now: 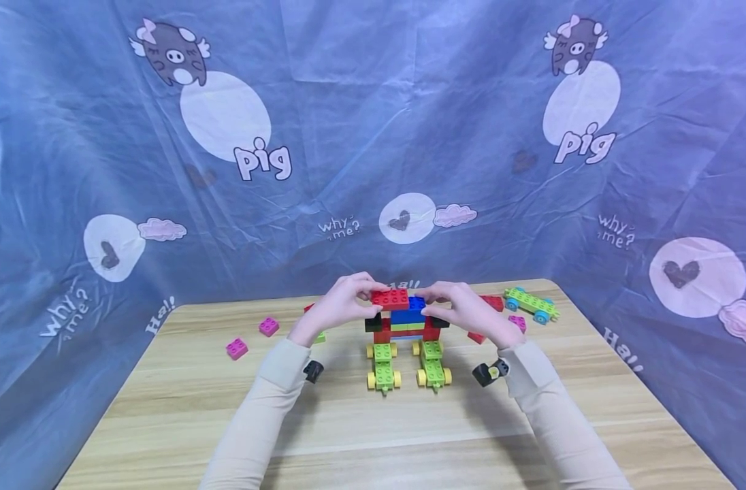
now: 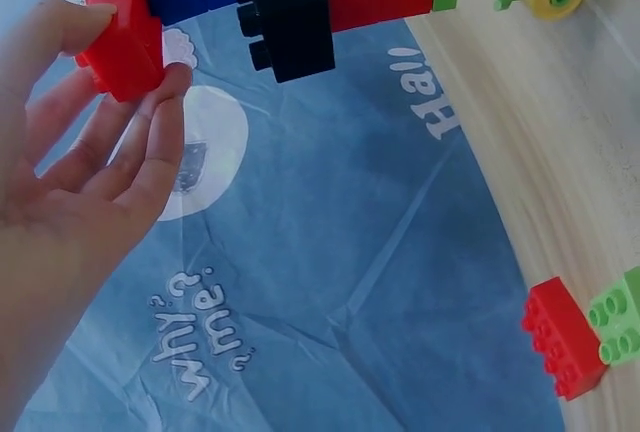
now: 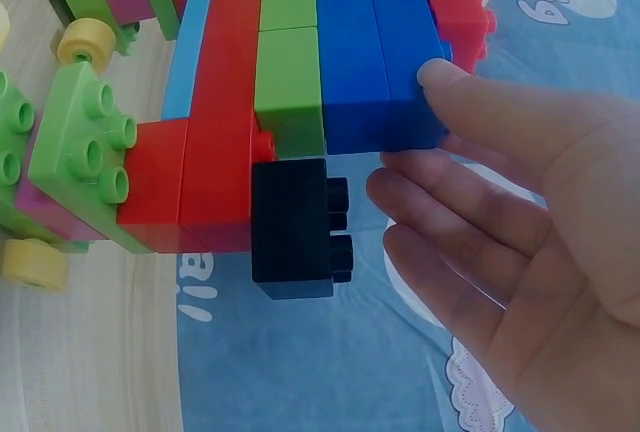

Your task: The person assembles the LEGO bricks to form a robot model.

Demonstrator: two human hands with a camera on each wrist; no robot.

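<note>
A figure of toy building bricks stands mid-table on two green wheeled bases (image 1: 383,371) with yellow wheels. Above them come red bricks (image 3: 220,152), green bricks (image 3: 288,82) and blue bricks (image 3: 350,72), with a black brick (image 3: 290,227) jutting out at each side. My left hand (image 1: 342,299) pinches a red brick (image 2: 130,27) at the top left, where it lies against the upper blue brick. On the other side my right hand (image 1: 461,306) holds the end of that blue brick between thumb (image 3: 445,77) and fingers.
Two pink bricks (image 1: 237,349) lie to the left. A red brick (image 2: 563,340) and a green brick (image 2: 622,317) are near the back edge. At the back right are a green base with blue wheels (image 1: 531,303), a red brick (image 1: 492,303) and a pink brick (image 1: 516,323). A blue curtain (image 1: 348,136) hangs behind.
</note>
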